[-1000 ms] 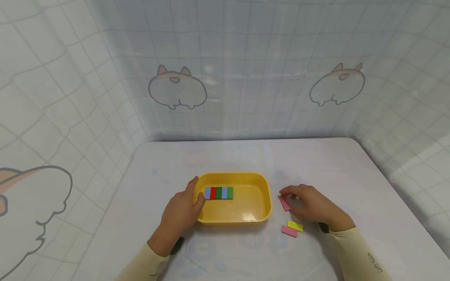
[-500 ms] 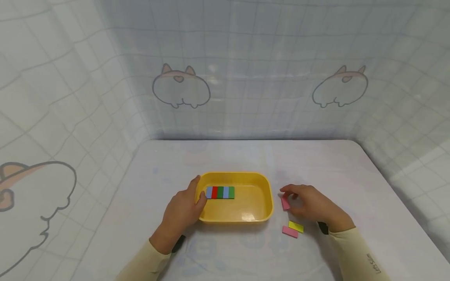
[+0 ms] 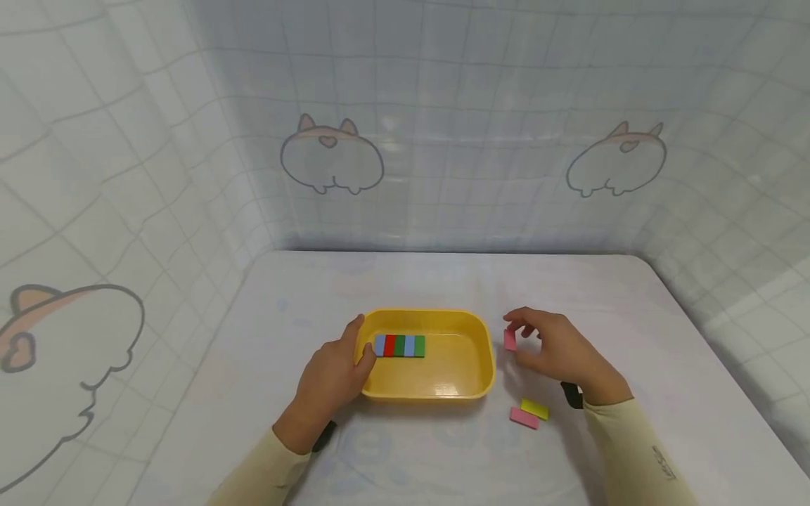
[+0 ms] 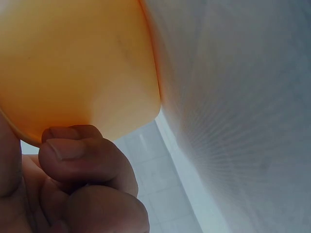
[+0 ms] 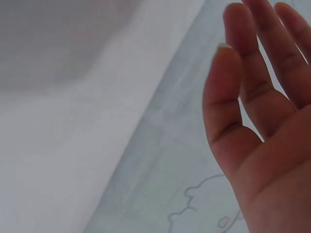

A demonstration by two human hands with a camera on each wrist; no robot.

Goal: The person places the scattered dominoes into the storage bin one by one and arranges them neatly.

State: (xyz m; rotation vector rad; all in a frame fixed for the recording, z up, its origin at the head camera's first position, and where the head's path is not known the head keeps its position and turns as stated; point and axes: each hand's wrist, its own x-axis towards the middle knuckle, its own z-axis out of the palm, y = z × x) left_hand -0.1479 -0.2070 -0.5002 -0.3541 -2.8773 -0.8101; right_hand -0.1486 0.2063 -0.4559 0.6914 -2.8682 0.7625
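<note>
Surface: a pale, faintly printed tabletop (image 3: 380,281) is spread beneath both hands.
Room: grid-patterned walls (image 3: 474,70), printed with cartoon animals (image 3: 332,158), are seen beyond and beside the hands.
Tray: the yellow tray (image 3: 452,365) is placed between the hands; its left side is gripped by the left hand (image 3: 335,372), thumb over the rim.
Tray contents: a row of five tiles (image 3: 399,346) is laid near the left thumb: light blue, red, dark green, light blue, green.
Right hand (image 3: 550,344): a pink tile (image 3: 510,341) is pinched, just right of the tray.
Loose tiles: a yellow tile (image 3: 534,409) and a second pink tile (image 3: 524,419) are left touching, nearer the person than the right hand.
Writing: dark lettering (image 3: 664,463) is borne on the right sleeve (image 3: 623,443), too blurred to be read.
</note>
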